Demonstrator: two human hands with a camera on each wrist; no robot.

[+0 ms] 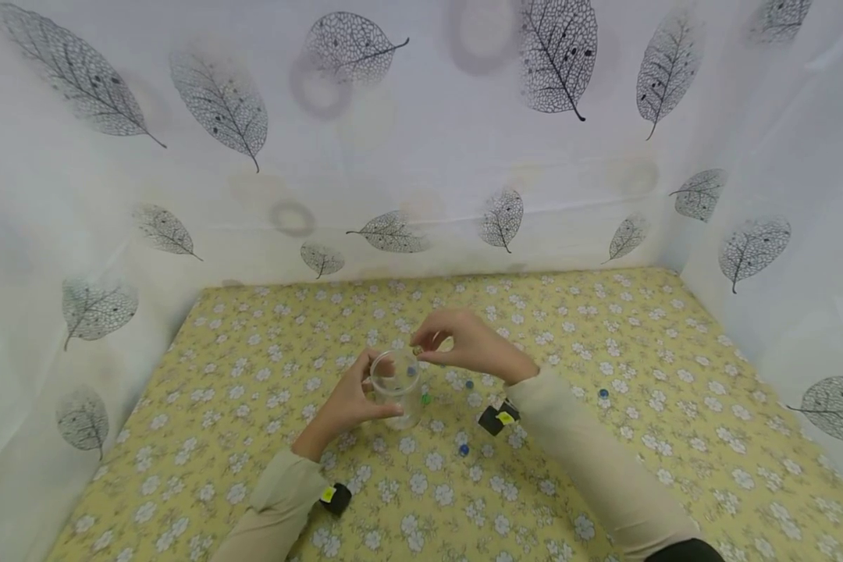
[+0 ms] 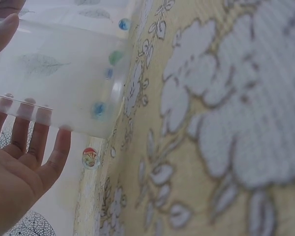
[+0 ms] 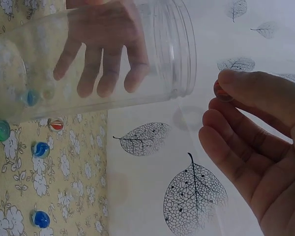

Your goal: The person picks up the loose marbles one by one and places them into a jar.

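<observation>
A clear wide-mouthed jar (image 1: 406,406) stands upright on the cloth, and my left hand (image 1: 351,404) grips it round the side. Through its wall in the right wrist view a blue marble (image 3: 29,97) shows near the bottom. Just outside the jar's rim, my right hand (image 1: 467,343) pinches a small marble (image 3: 222,92) with red in it between thumb and forefinger. The other fingers of that hand are loosely bent. A green marble (image 1: 425,399) lies close beside the jar.
Loose blue marbles lie to the right on the flowered yellow cloth: one (image 1: 469,384) behind, one (image 1: 464,449) nearer, another (image 1: 603,394) farther right. A red-and-white marble (image 3: 56,124) also lies near the jar. White leaf-printed curtains (image 1: 421,156) enclose the table.
</observation>
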